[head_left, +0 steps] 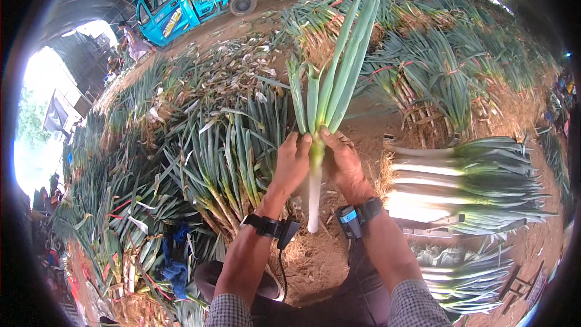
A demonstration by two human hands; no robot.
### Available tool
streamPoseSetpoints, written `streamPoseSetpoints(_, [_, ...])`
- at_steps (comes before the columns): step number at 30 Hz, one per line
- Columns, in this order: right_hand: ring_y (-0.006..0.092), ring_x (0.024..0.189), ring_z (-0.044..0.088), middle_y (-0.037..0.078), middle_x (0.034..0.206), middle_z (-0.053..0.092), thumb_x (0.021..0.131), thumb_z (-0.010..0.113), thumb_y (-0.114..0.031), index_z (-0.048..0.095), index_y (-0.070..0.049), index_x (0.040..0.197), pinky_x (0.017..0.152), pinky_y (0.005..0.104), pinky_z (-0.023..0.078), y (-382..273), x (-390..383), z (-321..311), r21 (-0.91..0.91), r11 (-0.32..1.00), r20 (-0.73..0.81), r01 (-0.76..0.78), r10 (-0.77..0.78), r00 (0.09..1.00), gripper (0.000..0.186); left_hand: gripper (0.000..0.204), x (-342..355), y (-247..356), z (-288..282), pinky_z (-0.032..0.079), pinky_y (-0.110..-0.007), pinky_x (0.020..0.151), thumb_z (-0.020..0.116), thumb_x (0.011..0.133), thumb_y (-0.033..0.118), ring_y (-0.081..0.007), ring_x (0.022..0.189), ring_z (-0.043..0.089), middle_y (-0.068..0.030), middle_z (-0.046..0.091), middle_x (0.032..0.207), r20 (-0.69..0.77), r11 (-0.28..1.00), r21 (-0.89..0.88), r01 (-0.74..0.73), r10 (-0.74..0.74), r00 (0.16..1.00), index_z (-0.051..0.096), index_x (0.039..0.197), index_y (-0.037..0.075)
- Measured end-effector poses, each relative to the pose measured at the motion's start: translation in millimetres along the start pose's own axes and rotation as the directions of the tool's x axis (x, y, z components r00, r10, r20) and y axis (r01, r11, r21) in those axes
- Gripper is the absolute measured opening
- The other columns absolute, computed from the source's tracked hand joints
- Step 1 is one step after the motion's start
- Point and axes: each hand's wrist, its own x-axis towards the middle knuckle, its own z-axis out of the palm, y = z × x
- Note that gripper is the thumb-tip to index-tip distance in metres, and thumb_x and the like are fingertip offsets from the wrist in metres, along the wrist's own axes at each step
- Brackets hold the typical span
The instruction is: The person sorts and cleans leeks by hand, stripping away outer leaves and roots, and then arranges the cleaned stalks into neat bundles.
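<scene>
A single leek (314, 197) is held upright in front of me, its clean white end pointing down and its green leaves fanning upward. My left hand (293, 160) grips it from the left where the leaves split from the stalk. On the other side, my right hand (345, 162) is closed on the same spot, both thumbs close together on the stalk. Part of the fingers is hidden behind the leek. Right of my right hand, a rack (445, 230) bears a row of peeled leeks (466, 172), white ends toward me.
Unpeeled leeks (218, 163) are heaped at the left. Tied leek bundles (423, 88) lie at the far right. More white-ended leeks (463, 281) are below the rack, near a small metal frame (520, 287). A blue truck (175, 12) stands at the back, with a person (132, 42) beside it.
</scene>
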Motion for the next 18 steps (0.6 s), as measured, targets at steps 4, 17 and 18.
streamPoseSetpoints(4, [0.0168,0.091,0.061,0.007,0.104,0.066,0.092,0.065,-0.019,0.062,0.001,0.115,0.081,0.0316,0.051,-1.8,-4.5,6.2,-0.028,0.999,0.06,-0.024,0.026,0.998,0.03,0.041,1.2,-29.7,-1.3,0.048,-0.037,0.074,0.053,0.099,0.031,-0.0242,0.081,0.061,-0.0144,0.065,0.091,-0.071,0.978,-0.173,0.118,-0.132,0.989,0.058,0.113,-0.007])
streamPoseSetpoints(17, [0.0122,0.07,0.056,0.004,0.083,0.059,0.085,0.073,-0.028,0.056,-0.002,0.11,0.066,0.0301,0.051,3.6,-2.5,4.2,-0.529,0.839,-0.144,0.129,-0.238,0.96,0.039,0.031,-45.3,-22.0,-3.8,0.053,-0.039,0.086,0.052,0.101,0.027,-0.0249,0.097,0.065,-0.0127,0.066,0.103,0.107,0.595,-0.762,0.255,-0.273,0.956,0.056,0.117,0.0])
streamPoseSetpoints(18, [0.0122,0.07,0.056,0.004,0.083,0.059,0.085,0.073,-0.028,0.056,-0.002,0.11,0.066,0.0301,0.051,-0.4,-0.2,1.6,-0.536,0.834,-0.156,0.127,-0.246,0.957,0.039,0.027,-51.0,-24.6,-8.4,0.052,-0.039,0.089,0.052,0.1,0.023,-0.025,0.1,0.064,-0.0126,0.065,0.104,0.125,0.725,-0.671,0.157,-0.097,0.987,0.056,0.118,0.003])
